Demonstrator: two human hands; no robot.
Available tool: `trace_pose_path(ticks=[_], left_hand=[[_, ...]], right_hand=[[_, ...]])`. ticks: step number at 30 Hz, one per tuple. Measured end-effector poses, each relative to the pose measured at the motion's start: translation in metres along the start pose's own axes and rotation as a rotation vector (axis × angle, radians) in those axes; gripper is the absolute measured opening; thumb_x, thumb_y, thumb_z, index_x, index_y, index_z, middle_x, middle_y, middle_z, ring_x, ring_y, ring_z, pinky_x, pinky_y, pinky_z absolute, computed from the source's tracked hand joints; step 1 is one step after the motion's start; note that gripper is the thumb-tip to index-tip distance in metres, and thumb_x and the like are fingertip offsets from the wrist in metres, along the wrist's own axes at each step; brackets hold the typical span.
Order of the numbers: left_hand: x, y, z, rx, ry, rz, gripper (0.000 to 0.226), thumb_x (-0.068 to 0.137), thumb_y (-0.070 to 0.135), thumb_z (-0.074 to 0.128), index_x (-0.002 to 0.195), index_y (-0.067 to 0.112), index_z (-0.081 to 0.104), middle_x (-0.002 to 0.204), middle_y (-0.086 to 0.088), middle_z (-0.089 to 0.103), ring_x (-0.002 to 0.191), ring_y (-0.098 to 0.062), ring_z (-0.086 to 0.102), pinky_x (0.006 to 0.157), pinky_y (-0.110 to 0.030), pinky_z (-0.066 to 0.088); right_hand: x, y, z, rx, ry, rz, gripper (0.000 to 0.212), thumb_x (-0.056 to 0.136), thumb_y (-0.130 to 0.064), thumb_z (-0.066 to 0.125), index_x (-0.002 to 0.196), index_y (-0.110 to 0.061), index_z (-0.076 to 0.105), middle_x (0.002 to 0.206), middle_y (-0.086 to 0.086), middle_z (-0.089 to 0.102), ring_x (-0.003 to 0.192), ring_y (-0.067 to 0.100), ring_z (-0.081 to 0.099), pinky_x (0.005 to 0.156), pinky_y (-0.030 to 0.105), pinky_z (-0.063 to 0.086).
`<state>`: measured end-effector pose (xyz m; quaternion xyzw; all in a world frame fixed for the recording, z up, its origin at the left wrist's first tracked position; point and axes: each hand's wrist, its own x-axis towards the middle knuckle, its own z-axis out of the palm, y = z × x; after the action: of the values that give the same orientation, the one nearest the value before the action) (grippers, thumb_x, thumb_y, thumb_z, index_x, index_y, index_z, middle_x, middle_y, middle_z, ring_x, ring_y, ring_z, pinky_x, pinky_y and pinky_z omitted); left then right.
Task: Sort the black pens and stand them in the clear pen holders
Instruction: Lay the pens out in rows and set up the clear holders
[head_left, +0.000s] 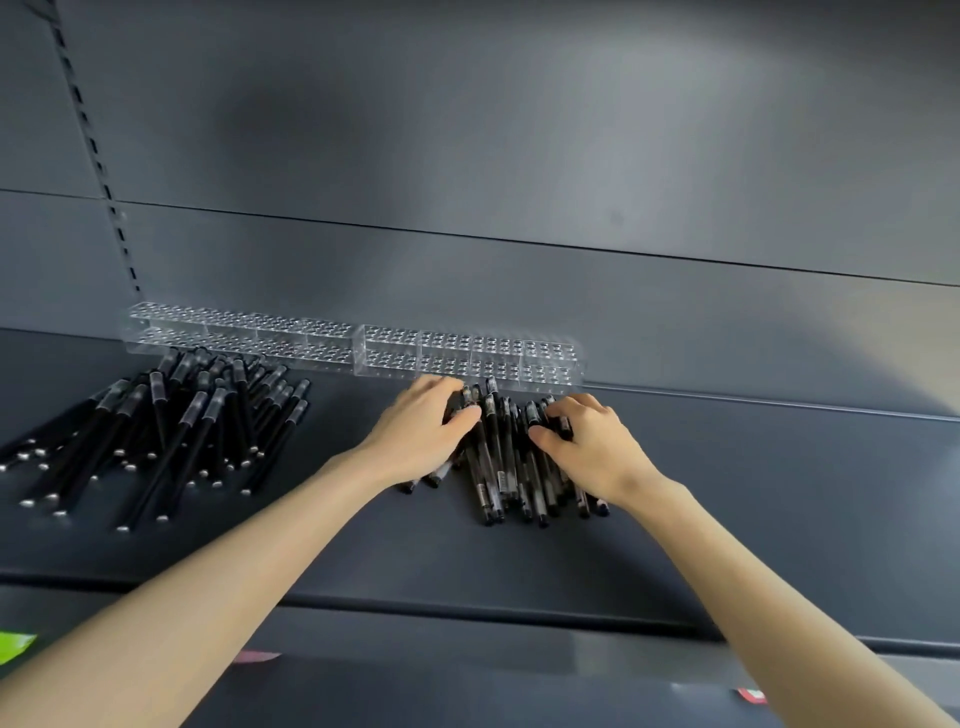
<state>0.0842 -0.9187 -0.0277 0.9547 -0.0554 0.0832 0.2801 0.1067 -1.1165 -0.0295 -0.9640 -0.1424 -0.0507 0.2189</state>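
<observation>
Left hand (421, 431), right hand (587, 441) grip pens (497, 452) — beside clear holders (467, 353) (two, abutting).

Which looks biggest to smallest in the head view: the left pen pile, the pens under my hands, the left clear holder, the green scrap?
1. left pen pile
2. pens gripped by left hand and right hand, partly covered
3. left clear holder, farther off; 2 and 3 unsure
4. green scrap, cut off

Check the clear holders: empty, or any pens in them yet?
Empty. No pen stands in the holders; all lie flat in a left pile and a right pile, which the left hand and right hand grip.
</observation>
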Motion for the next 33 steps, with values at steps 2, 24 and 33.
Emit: trace_pose_path(ticks=[2, 24, 33], left_hand=[[-0.003, -0.002, -0.012, 0.021, 0.078, 0.036, 0.04, 0.099, 0.037, 0.042, 0.132, 0.016, 0.048, 0.137, 0.001, 0.048, 0.125, -0.017, 0.045, 0.102, -0.037, 0.038], [-0.088, -0.254, -0.191, 0.089, 0.336, 0.028, 0.02, 0.089, 0.042, 0.056, 0.097, 0.026, 0.063, 0.095, 0.013, 0.057, 0.09, -0.009, 0.058, 0.08, -0.033, 0.048], [-0.077, -0.289, -0.199, 0.145, -0.023, -0.166, 0.084, 0.076, 0.074, 0.051, 0.131, 0.011, 0.039, 0.133, -0.004, 0.044, 0.12, -0.021, 0.045, 0.086, -0.03, 0.04]], right_hand=[[0.001, -0.009, -0.004, 0.015, 0.061, -0.023, 0.037, 0.095, -0.037, 0.048, 0.12, -0.012, 0.057, 0.125, 0.007, 0.054, 0.114, 0.03, 0.049, 0.09, 0.036, 0.043], [0.036, -0.306, 0.124, 0.192, 0.274, -0.23, 0.019, 0.091, -0.027, 0.051, 0.09, -0.016, 0.066, 0.083, 0.0, 0.068, 0.08, 0.027, 0.061, 0.074, 0.037, 0.05], [0.058, -0.351, 0.157, 0.086, 0.124, -0.254, 0.025, 0.092, -0.027, 0.054, 0.112, -0.015, 0.064, 0.125, -0.002, 0.057, 0.119, 0.024, 0.046, 0.099, 0.037, 0.038]])
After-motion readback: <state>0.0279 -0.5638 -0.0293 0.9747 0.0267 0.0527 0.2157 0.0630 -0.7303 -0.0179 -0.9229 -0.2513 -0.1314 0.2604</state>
